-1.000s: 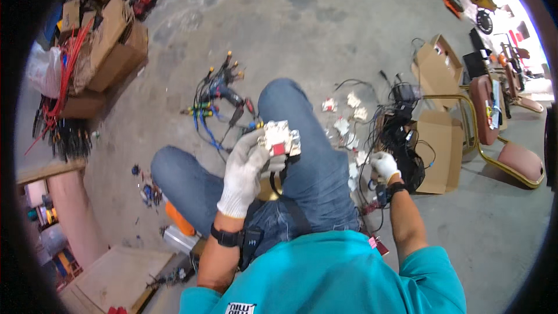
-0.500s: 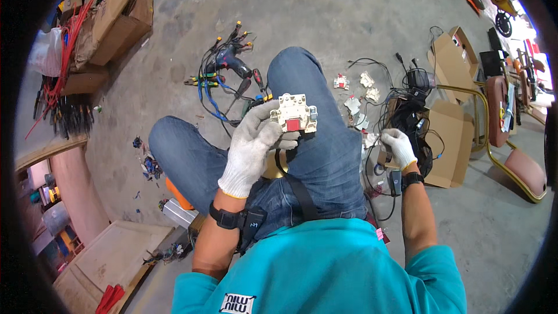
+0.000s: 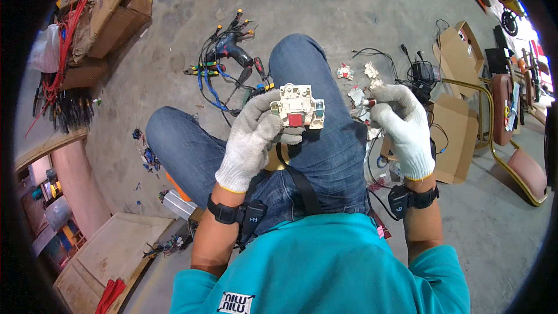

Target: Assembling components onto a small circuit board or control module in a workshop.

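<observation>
In my gloved left hand (image 3: 253, 134) is a cream plastic switch housing (image 3: 298, 104) with a red block near its lower edge and a metal contact at its right side. The fingers wrap its left edge, above my thighs. My right hand (image 3: 401, 125), also in a white glove, is raised to the right of the knee. Its thumb and forefinger pinch a small reddish-brown piece (image 3: 370, 103), too small to name. Beyond it on the floor lie a similar housing with red parts (image 3: 344, 71) and several cream plastic pieces (image 3: 371, 70), some partly hidden by the hand.
A power drill (image 3: 232, 52), pliers (image 3: 204, 70) and tangled cables lie ahead on the left. Black adapters with leads (image 3: 423, 72) and an opened cardboard box (image 3: 456, 134) are at the right, beside a gold-framed chair (image 3: 494, 139). Cardboard boxes (image 3: 119, 20) stand far left.
My right hand has come up and forward from beside the cables, with a small piece now visible between its fingertips. My left hand still holds the housing, shifted slightly up and right.
</observation>
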The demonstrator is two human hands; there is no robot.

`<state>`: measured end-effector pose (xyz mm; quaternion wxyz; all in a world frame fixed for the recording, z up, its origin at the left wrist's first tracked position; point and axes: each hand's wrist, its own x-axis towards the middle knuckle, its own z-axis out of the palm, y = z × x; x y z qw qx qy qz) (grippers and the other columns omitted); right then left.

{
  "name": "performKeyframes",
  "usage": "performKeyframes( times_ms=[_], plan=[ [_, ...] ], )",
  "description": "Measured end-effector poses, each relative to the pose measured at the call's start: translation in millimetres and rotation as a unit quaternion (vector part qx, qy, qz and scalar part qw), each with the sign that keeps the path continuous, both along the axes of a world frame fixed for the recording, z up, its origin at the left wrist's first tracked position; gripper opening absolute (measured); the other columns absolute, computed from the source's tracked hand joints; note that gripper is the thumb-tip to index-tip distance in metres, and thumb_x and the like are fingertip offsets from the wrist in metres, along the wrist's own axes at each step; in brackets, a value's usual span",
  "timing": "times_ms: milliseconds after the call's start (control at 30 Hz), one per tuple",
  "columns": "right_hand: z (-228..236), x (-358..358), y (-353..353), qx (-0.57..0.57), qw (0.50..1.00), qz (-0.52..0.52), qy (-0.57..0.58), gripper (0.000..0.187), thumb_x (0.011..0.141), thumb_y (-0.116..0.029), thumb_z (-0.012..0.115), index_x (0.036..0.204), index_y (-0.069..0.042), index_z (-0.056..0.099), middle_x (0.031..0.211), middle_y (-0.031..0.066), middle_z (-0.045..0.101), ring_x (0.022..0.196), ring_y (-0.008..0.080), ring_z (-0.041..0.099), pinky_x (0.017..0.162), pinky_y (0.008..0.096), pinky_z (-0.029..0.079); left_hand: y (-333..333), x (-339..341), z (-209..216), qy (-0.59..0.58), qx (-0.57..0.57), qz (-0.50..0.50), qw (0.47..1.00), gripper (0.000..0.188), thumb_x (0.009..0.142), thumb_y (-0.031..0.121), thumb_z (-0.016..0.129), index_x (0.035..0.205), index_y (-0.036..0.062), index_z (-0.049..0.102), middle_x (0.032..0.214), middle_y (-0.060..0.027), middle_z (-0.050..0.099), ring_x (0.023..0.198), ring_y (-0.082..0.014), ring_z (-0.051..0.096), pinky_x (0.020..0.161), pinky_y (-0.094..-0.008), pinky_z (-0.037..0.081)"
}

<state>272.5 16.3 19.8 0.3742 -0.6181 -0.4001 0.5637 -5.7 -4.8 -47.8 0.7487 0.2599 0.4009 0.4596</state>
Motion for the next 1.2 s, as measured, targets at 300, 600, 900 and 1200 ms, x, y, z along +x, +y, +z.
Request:
performKeyframes(
  times_ms=[300, 600, 900, 1200],
  plan=[
    [20.5, -39.1, -6.7, 0.078, 0.991, 0.083, -0.065, 0.026, 0.085, -0.008, 0.079, 0.108, 0.000, 0.072, 0.103, 0.0086, 0.076, 0.094, 0.0128, 0.069, 0.089, 0.0292, 0.055, -0.7, -1.7, -2.8, -0.042, 0.016, -0.005, 0.999, 0.054, 0.102, 0.028, 0.066, 0.146, 0.0036, 0.045, 0.133, -0.0176, 0.063, 0.105, -0.0260, 0.072, 0.081, -0.0377, 0.067],
    [4.4, -47.2, -4.5, 0.119, 0.986, 0.089, -0.081, 0.019, 0.085, -0.009, 0.079, 0.100, 0.000, 0.071, 0.099, 0.0091, 0.075, 0.091, 0.0132, 0.068, 0.085, 0.0293, 0.054, -1.3, -1.7, -1.2, -0.043, 0.025, -0.008, 0.999, 0.055, 0.101, 0.028, 0.067, 0.145, 0.0036, 0.045, 0.135, -0.0182, 0.062, 0.112, -0.0273, 0.070, 0.085, -0.0400, 0.066],
    [0.5, -59.9, -3.6, 0.164, 0.975, 0.105, -0.110, 0.016, 0.086, -0.011, 0.079, 0.097, -0.001, 0.071, 0.094, 0.0094, 0.076, 0.086, 0.0140, 0.070, 0.079, 0.0297, 0.055, 0.0, -0.6, 0.0, -0.016, 0.030, -0.013, 0.999, 0.063, 0.099, 0.035, 0.070, 0.144, -0.0015, 0.044, 0.136, -0.0195, 0.061, 0.113, -0.0281, 0.069, 0.084, -0.0408, 0.065],
    [11.8, -82.2, -4.6, 0.180, 0.960, 0.116, -0.183, 0.014, 0.087, -0.012, 0.077, 0.097, -0.003, 0.072, 0.090, 0.0115, 0.076, 0.077, 0.0162, 0.072, 0.071, 0.0311, 0.056, -1.8, -2.2, 2.3, -0.010, 0.024, -0.018, 1.000, 0.063, 0.099, 0.033, 0.070, 0.144, -0.0021, 0.043, 0.135, -0.0184, 0.061, 0.113, -0.0264, 0.069, 0.086, -0.0408, 0.065]
  ],
)
